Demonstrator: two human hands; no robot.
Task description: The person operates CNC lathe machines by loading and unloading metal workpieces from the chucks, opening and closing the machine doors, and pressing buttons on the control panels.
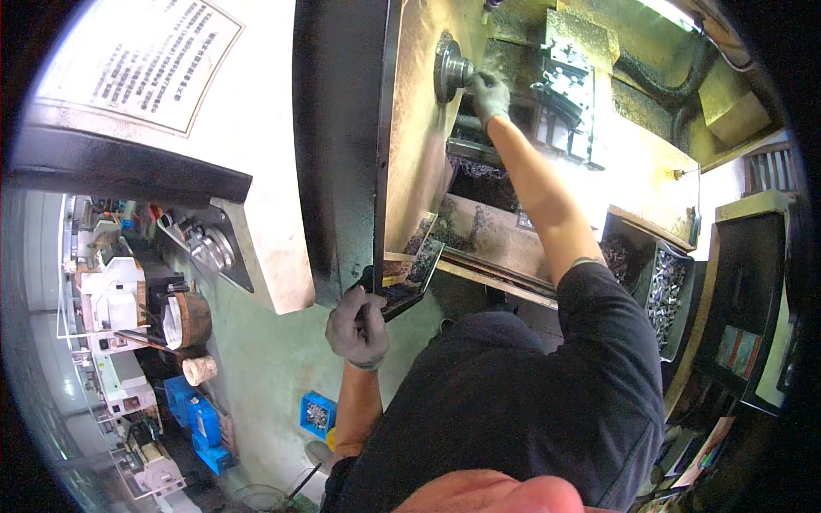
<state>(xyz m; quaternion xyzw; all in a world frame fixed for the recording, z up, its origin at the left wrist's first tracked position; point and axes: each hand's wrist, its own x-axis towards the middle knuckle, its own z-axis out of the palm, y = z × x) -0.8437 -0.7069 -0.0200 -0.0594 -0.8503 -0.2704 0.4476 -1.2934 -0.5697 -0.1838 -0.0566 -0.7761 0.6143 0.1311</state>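
My right hand (491, 97), in a grey glove, reaches into the lathe's work space. Its fingers are closed at the front end of the round metal chuck (446, 68); whatever they pinch is too small or hidden to make out. Low at the machine's front corner is my left hand (357, 330), also gloved, with curled fingers beside the lower end of the black door edge (376, 248). What lies inside those fingers, if anything, does not show. A tool block (564, 94) heaped with shiny chips stands to the right of my right hand.
Metal chips lie in the machine bed (479, 184) below the chuck. A grey bin of small metal parts (667, 295) stands at the right. On the floor at lower left are a blue crate with metal bits (317, 414) and further blue bins (203, 421). Other machines stand far left.
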